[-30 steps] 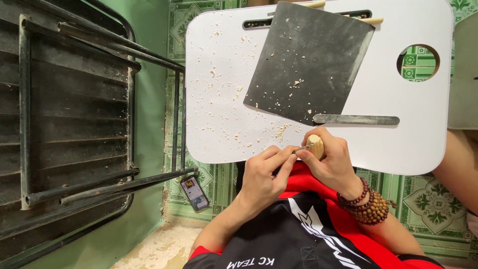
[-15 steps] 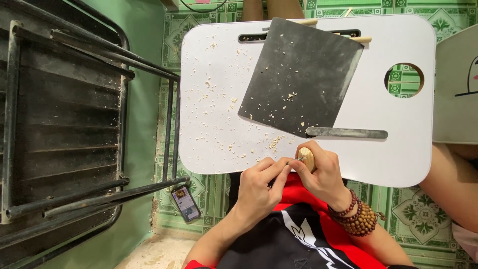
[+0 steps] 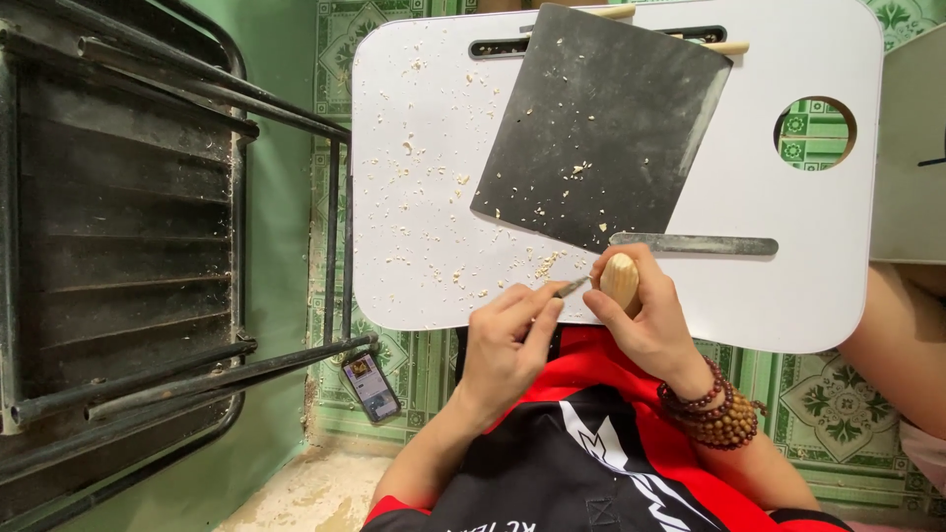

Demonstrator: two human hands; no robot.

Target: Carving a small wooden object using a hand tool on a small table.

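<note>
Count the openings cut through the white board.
2: a round hole near the board's right edge, and a narrow slot along its far edge, partly covered by the dark sheet, so more may be hidden.

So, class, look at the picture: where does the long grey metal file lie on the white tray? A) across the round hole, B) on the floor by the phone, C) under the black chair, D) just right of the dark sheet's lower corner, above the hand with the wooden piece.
D: the file lies flat on the white tray, next to the dark sheet, above the right hand holding the wooden piece.
</note>
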